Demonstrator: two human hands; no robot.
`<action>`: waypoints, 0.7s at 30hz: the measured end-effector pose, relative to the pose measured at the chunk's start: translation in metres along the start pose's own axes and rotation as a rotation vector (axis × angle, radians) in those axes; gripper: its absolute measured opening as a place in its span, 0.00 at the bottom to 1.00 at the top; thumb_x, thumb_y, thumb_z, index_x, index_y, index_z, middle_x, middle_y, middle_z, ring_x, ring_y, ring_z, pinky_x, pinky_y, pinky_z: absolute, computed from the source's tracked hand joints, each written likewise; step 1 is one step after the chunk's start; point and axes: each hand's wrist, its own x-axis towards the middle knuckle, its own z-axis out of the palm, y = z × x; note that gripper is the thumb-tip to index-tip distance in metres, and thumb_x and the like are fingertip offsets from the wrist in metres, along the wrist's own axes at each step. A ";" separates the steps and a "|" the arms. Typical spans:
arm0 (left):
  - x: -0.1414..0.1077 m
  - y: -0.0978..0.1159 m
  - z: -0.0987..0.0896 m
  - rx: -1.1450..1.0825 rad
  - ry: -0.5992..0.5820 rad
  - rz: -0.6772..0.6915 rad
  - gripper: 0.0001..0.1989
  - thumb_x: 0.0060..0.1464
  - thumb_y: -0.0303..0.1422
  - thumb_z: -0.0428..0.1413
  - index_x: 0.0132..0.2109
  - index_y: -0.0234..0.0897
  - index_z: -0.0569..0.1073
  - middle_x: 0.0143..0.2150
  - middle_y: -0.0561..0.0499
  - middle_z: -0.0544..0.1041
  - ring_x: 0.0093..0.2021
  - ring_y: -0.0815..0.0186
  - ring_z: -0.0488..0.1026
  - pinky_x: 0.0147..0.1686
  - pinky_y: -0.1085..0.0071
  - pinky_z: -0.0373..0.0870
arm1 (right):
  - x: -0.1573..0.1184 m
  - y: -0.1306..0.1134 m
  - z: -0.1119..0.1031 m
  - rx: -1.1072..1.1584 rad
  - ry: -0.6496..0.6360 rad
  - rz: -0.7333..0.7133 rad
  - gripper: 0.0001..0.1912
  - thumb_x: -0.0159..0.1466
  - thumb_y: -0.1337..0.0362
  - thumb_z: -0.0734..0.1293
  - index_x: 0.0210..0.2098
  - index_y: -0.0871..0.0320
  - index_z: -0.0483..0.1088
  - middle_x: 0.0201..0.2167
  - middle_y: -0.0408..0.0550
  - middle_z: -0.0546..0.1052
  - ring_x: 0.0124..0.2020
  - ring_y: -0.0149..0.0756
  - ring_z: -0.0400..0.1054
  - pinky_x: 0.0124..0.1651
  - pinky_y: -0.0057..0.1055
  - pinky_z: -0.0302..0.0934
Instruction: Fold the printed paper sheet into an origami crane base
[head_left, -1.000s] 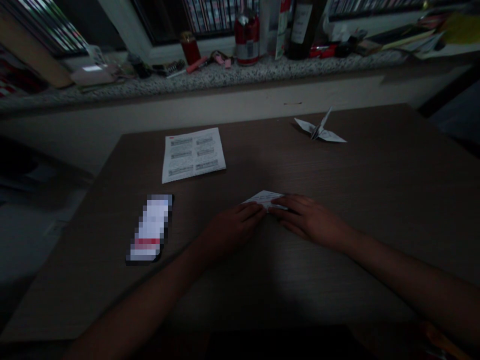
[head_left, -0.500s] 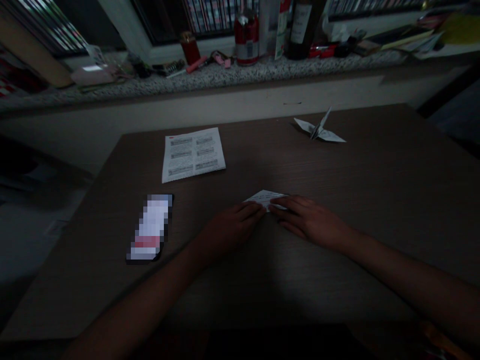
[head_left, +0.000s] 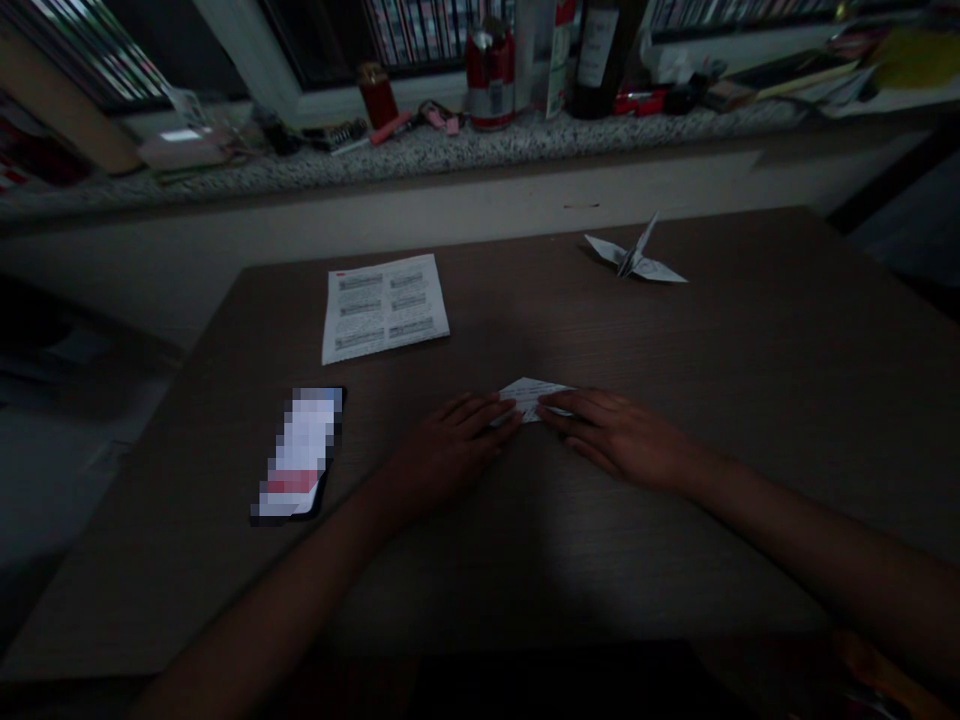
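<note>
A small folded piece of printed paper [head_left: 529, 396] lies flat on the dark wooden table [head_left: 480, 570], partly covered by my fingers. My left hand [head_left: 454, 438] rests on its left end, fingers stretched out and slightly apart. On the paper's right part lie the fingertips of my right hand [head_left: 616, 432], its fingers also extended and spread a little. Both hands press from above and neither grips around the paper. The paper's right end is hidden under my right hand.
A printed sheet [head_left: 386, 308] lies at the back left, with a phone [head_left: 300, 455] in front of it. A folded paper crane [head_left: 634, 260] stands at the back right. Cans, bottles and small items line the stone windowsill [head_left: 450, 155] behind the table.
My left hand has shifted slightly left along the paper, its fingers more spread, uncovering a bit more of the paper. My right hand has stayed nearly in place.
</note>
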 end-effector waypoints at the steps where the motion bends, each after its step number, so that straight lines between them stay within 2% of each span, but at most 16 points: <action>1: -0.002 -0.003 0.000 0.014 -0.015 0.005 0.26 0.72 0.34 0.51 0.73 0.43 0.59 0.75 0.46 0.60 0.74 0.53 0.57 0.71 0.49 0.57 | 0.000 0.000 0.000 0.000 -0.001 0.001 0.24 0.74 0.64 0.62 0.69 0.55 0.64 0.66 0.57 0.71 0.66 0.50 0.66 0.65 0.52 0.65; 4: -0.009 -0.008 -0.002 0.023 -0.034 0.001 0.27 0.72 0.32 0.50 0.74 0.45 0.58 0.76 0.47 0.57 0.76 0.54 0.54 0.72 0.48 0.54 | -0.001 0.001 0.000 0.004 -0.008 -0.003 0.24 0.74 0.65 0.62 0.69 0.58 0.64 0.66 0.58 0.71 0.66 0.50 0.66 0.65 0.52 0.65; 10: -0.010 -0.009 -0.004 -0.023 -0.047 -0.020 0.26 0.73 0.33 0.49 0.74 0.45 0.58 0.75 0.46 0.59 0.74 0.57 0.58 0.72 0.50 0.54 | -0.013 0.015 -0.004 0.026 -0.028 -0.056 0.28 0.75 0.66 0.60 0.72 0.57 0.58 0.71 0.55 0.65 0.70 0.47 0.61 0.69 0.51 0.61; 15: -0.008 -0.008 -0.005 -0.020 -0.050 -0.039 0.24 0.73 0.35 0.48 0.73 0.46 0.60 0.74 0.47 0.61 0.73 0.55 0.60 0.70 0.49 0.57 | -0.017 0.022 -0.009 0.038 0.021 -0.069 0.24 0.74 0.66 0.62 0.69 0.58 0.64 0.68 0.56 0.69 0.69 0.47 0.62 0.69 0.50 0.62; 21: 0.003 -0.006 -0.005 -0.027 0.058 -0.045 0.19 0.72 0.36 0.51 0.66 0.44 0.70 0.68 0.45 0.71 0.66 0.52 0.67 0.62 0.49 0.68 | -0.007 0.023 -0.009 0.011 0.077 -0.090 0.18 0.73 0.65 0.64 0.60 0.58 0.74 0.62 0.56 0.76 0.62 0.48 0.71 0.62 0.48 0.69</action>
